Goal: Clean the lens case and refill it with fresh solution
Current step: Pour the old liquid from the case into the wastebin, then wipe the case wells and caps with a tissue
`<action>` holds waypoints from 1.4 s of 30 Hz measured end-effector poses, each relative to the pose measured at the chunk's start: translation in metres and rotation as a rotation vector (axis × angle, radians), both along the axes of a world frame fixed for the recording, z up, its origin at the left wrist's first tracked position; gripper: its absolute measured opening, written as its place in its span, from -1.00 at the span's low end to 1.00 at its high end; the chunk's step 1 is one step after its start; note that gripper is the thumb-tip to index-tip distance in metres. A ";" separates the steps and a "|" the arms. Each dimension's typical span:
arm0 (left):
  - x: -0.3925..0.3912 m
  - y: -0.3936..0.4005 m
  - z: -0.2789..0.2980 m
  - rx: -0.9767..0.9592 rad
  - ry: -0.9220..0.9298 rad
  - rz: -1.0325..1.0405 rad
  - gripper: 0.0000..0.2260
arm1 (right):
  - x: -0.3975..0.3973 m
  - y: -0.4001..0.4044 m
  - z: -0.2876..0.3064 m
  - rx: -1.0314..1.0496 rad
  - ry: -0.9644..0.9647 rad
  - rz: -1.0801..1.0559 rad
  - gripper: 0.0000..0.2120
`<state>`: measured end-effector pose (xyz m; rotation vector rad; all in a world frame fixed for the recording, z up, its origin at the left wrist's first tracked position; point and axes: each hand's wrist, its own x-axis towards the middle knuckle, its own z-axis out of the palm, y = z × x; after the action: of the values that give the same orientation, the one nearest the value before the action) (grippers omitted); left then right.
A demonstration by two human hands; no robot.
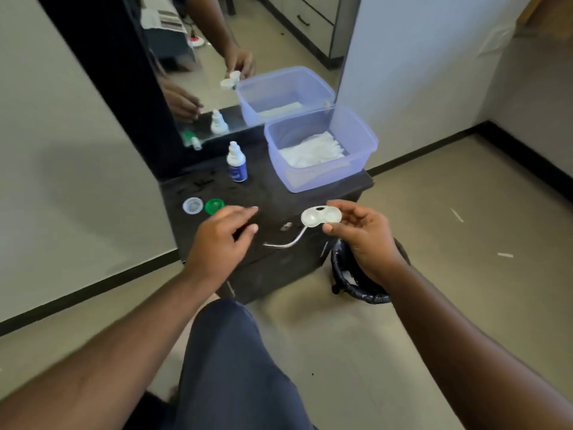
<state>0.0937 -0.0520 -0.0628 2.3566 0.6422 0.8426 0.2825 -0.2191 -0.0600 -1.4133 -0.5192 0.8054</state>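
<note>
My right hand pinches the clear two-well lens case by its right end and holds it in the air above the cabinet's front edge, both wells uncapped and facing up. My left hand hovers over the dark cabinet top with relaxed fingers and holds nothing. Just left of its fingertips lie the two caps, a white cap and a green cap. The solution bottle, white with a blue label, stands upright further back.
A translucent blue tub with white tissues inside sits at the back right of the cabinet, against a mirror. A black-lined bin stands on the floor under my right hand. A curved metal handle projects from the cabinet front.
</note>
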 end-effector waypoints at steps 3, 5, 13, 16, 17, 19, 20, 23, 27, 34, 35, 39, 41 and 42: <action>-0.035 0.013 0.011 -0.099 0.105 0.162 -0.64 | -0.024 0.041 0.016 -0.001 -0.141 0.119 -0.64; -0.047 0.022 0.016 -0.139 0.167 0.202 -0.60 | -0.036 0.066 0.017 -0.065 -0.251 0.181 -0.62; -0.058 0.031 0.014 -0.228 0.264 0.255 -0.49 | -0.062 0.110 0.007 -0.246 -0.493 0.314 -0.56; -0.057 0.032 0.014 -0.239 0.285 0.253 -0.48 | -0.065 0.110 0.009 -0.253 -0.499 0.303 -0.56; -0.057 0.032 0.015 -0.241 0.288 0.251 -0.47 | -0.066 0.110 0.010 -0.251 -0.499 0.301 -0.57; -0.055 0.030 0.017 -0.257 0.268 0.241 -0.47 | -0.067 0.108 0.012 -0.238 -0.486 0.297 -0.57; -0.052 0.028 0.018 -0.273 0.245 0.229 -0.46 | -0.068 0.107 0.013 -0.228 -0.476 0.301 -0.58; -0.042 0.023 0.019 -0.329 0.171 0.204 -0.47 | -0.067 0.105 0.013 -0.226 -0.516 0.337 -0.58; -0.033 0.023 0.017 -0.287 0.201 0.205 -0.70 | -0.067 0.106 0.009 -0.284 -0.724 0.334 -0.58; -0.028 0.028 0.013 -0.271 0.213 0.225 -0.72 | -0.055 0.094 0.030 -0.341 -0.834 0.355 -0.60; -0.028 0.028 0.012 -0.262 0.219 0.226 -0.69 | -0.050 0.090 0.037 -0.329 -0.837 0.345 -0.67; -0.026 0.027 0.010 -0.289 0.199 0.231 -0.56 | -0.018 0.078 0.077 -0.225 -0.882 0.233 -0.85; -0.025 0.027 0.009 -0.292 0.193 0.217 -0.63 | 0.005 0.080 0.095 -0.249 -0.938 0.183 -0.87; -0.024 0.026 0.009 -0.292 0.194 0.215 -0.66 | 0.017 0.083 0.102 -0.290 -0.965 0.183 -0.85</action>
<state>0.0699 -0.0257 -0.0542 2.1418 1.0394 0.5656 0.2997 -0.1359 0.0416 -2.0185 -1.3180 0.2883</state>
